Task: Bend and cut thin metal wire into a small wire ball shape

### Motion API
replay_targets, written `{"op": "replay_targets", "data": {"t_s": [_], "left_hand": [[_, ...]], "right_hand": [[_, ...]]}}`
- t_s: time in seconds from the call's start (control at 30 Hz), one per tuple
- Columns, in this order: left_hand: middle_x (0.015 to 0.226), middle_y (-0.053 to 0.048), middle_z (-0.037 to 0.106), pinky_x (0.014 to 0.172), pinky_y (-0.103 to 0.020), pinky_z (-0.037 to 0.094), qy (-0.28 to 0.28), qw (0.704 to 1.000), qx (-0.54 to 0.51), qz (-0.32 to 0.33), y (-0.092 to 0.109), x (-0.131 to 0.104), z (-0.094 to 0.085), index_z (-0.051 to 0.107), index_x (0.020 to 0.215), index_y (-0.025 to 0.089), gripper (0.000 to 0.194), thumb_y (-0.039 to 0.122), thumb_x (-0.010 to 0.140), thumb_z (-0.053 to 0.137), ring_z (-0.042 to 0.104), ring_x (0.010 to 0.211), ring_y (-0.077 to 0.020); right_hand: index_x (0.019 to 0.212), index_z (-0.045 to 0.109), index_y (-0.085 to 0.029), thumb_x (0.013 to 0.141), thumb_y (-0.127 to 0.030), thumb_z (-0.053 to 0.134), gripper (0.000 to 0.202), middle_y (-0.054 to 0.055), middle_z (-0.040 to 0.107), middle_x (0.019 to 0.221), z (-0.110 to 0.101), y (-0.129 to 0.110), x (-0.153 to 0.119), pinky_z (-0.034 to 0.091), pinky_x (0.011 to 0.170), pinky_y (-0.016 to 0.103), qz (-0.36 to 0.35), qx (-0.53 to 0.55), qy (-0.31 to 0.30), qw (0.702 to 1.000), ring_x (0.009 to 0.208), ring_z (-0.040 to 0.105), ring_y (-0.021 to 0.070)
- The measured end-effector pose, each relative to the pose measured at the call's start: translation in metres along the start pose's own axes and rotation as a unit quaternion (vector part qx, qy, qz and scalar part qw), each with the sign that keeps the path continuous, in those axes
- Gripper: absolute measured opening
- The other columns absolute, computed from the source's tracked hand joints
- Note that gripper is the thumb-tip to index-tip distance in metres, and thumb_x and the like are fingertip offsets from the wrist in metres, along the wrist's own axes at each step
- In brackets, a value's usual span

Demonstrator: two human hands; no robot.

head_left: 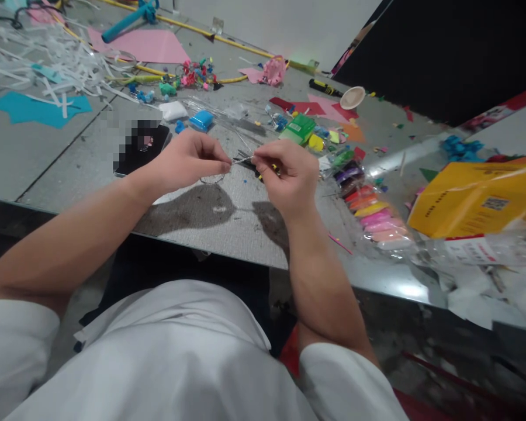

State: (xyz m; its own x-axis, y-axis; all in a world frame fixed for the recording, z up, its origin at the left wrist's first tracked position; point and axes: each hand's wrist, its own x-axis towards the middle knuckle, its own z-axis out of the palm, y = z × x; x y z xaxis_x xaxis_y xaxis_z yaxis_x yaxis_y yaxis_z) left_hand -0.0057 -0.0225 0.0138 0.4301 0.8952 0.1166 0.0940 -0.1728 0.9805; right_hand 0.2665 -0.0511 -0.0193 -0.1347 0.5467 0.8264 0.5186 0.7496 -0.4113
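A thin silvery wire is stretched between my two hands above the near part of the grey table. My left hand pinches one end between thumb and fingertips. At the other end my right hand is closed on the wire, its fingers curled. Below the left fingertips hangs a faint loop, seemingly of the same wire. A dark tool with yellow marks lies partly hidden behind the right hand. Just beyond the hands are a blue packet, a white packet and a green box.
Left of my hands lies a dark phone-like object, partly pixelated. White paper strips and pink paper spread at the back left. Bags of coloured clay and a yellow package lie right. A black panel stands behind.
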Motion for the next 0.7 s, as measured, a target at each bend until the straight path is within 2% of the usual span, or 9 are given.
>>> {"op": "replay_targets", "data": {"t_s": [0.1,0.2,0.3,0.4,0.5,0.6,0.7], "left_hand": [[0.079,-0.003,0.080,0.081,-0.036,0.059,-0.015,1.000,-0.004,0.008,-0.002,0.001,-0.001,0.090,0.085,0.019,0.014,0.016,0.087,0.104,0.076,0.081,-0.0196],[0.076,-0.003,0.080,0.075,-0.034,0.056,-0.024,1.000,-0.013,0.014,-0.005,0.002,-0.002,0.091,0.084,0.020,0.011,0.016,0.086,0.101,0.073,0.076,-0.0183],[0.073,-0.002,0.079,0.071,-0.034,0.055,-0.027,0.999,-0.033,0.008,-0.007,0.004,-0.001,0.091,0.082,0.021,0.013,0.018,0.086,0.103,0.072,0.074,-0.0187],[0.071,-0.003,0.078,0.069,-0.033,0.054,-0.030,0.999,-0.043,-0.005,-0.006,0.004,0.000,0.091,0.080,0.022,0.015,0.016,0.084,0.104,0.072,0.074,-0.0188],[0.072,-0.003,0.079,0.069,-0.032,0.054,-0.024,0.998,-0.045,-0.022,-0.002,0.003,0.002,0.091,0.079,0.021,0.015,0.013,0.082,0.103,0.071,0.073,-0.0175],[0.071,-0.002,0.077,0.069,-0.030,0.052,-0.018,0.998,-0.049,-0.037,0.002,0.002,0.004,0.090,0.078,0.020,0.015,0.010,0.082,0.101,0.068,0.070,-0.0151],[0.068,0.000,0.073,0.068,-0.030,0.050,0.008,0.998,-0.052,-0.043,0.004,0.000,0.007,0.087,0.077,0.020,0.018,0.008,0.083,0.098,0.066,0.068,-0.0141]], "right_hand": [[0.111,0.096,-0.036,0.112,-0.060,0.089,0.025,0.003,0.090,0.104,0.004,0.007,-0.001,0.079,0.086,0.046,0.046,0.031,0.001,0.998,0.095,0.087,0.0244],[0.117,0.094,-0.035,0.112,-0.069,0.091,0.034,0.001,0.087,0.103,0.008,0.012,-0.004,0.076,0.076,0.041,0.087,0.084,0.014,0.993,0.082,0.081,0.0197],[0.121,0.091,-0.035,0.120,-0.063,0.083,0.029,0.002,0.086,0.109,0.005,0.014,-0.005,0.072,0.071,0.038,0.038,0.046,0.012,0.998,0.084,0.080,0.0194],[0.123,0.088,-0.035,0.126,-0.047,0.072,0.020,0.007,0.085,0.121,-0.001,0.015,-0.006,0.077,0.085,0.044,-0.047,-0.052,-0.017,0.997,0.103,0.085,0.0246],[0.126,0.085,-0.035,0.128,-0.038,0.061,0.024,0.009,0.081,0.124,-0.002,0.019,-0.008,0.079,0.096,0.053,-0.077,-0.112,-0.015,0.991,0.113,0.084,0.0289],[0.129,0.085,-0.036,0.129,-0.039,0.058,0.028,0.010,0.079,0.126,0.002,0.023,-0.012,0.079,0.094,0.054,-0.075,-0.151,-0.004,0.986,0.114,0.082,0.0297],[0.135,0.084,-0.036,0.129,-0.052,0.060,0.030,0.011,0.079,0.132,0.010,0.025,-0.015,0.076,0.079,0.045,-0.057,-0.158,0.025,0.986,0.113,0.083,0.0289]]}}
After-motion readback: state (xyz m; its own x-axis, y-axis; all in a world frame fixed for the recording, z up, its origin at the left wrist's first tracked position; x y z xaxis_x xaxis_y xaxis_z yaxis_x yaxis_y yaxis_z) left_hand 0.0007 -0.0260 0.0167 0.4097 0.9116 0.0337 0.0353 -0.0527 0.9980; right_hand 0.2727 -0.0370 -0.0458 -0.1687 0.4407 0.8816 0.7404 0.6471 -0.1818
